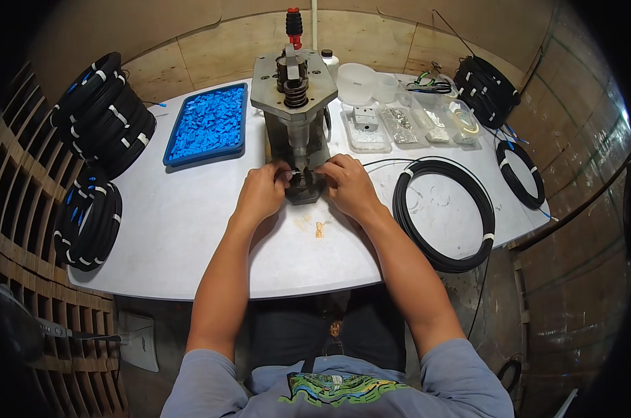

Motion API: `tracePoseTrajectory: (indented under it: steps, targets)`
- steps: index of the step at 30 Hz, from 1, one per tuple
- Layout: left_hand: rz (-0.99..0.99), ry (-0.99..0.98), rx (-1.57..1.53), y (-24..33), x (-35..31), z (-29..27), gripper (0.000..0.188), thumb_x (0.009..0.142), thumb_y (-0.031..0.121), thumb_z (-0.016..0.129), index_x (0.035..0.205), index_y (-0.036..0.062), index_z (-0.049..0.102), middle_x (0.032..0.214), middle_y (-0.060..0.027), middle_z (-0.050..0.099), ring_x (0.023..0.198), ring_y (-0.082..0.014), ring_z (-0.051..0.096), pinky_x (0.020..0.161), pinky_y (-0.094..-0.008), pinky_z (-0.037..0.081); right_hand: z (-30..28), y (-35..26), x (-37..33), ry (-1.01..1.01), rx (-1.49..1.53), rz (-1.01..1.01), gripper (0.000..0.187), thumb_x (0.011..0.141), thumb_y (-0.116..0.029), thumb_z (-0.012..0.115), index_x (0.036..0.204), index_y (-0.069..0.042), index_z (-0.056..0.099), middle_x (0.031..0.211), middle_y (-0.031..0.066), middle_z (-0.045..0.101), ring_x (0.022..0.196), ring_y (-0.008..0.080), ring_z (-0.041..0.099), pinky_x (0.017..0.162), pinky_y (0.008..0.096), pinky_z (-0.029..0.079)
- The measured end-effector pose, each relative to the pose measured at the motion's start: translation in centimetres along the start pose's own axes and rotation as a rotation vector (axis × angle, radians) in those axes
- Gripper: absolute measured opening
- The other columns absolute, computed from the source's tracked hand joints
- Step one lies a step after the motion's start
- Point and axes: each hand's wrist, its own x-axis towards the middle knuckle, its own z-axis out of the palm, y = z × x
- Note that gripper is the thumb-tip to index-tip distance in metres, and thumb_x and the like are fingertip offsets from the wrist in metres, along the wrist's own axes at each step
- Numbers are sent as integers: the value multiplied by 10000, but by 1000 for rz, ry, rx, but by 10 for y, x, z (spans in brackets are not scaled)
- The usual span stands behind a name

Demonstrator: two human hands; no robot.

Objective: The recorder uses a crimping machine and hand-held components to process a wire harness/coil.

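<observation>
A metal bench press [294, 90] with a red-and-black knob [294, 26] on top stands on the white table in front of me. My left hand [262, 189] is at the left of its base, thumb and fingers pinched by the tooling; a small pale bit shows at the fingertips, too small to name. On the other side, my right hand [349, 182] is closed with its fingertips close to the die. A black cable [384, 161] runs from the large coil [493, 212] into my right hand; its end is hidden by the fingers and the press.
Left of the press lies a blue tray [240, 152] of small blue pieces. Stacked black coils [106, 104] stand at the far left, more coils [487, 90] at the back right. Clear boxes [371, 148] of small parts sit behind my right hand. An orange-brown scrap [320, 230] lies nearer me.
</observation>
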Motion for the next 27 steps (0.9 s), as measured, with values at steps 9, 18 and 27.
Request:
tracePoseTrajectory:
  steps: [9,18,27]
  targets:
    - [1,-2,-6,-4,0,0,159,962,69,602,1053,-14,702,817,-191,743,781,-279,754,750,-375,567,0,0,1,-34,-8,-4,259,740,-6,701,983,-92,732,921,89,661,900,309,635,791,424,498]
    - [13,9,-31,-7,0,2,165,960,70,599,1056,-17,702,816,-194,742,794,-281,759,756,-373,570,1,0,0,-34,-16,-4,254,749,-12,703,986,-98,736,926,86,662,910,306,635,794,425,494]
    - [-6,0,-20,-3,0,-1,165,948,48,601,1053,-24,705,817,-196,743,789,-280,759,762,-372,573,0,1,0,-55,-15,11,251,766,-9,700,998,-97,735,952,82,666,935,301,638,818,418,497]
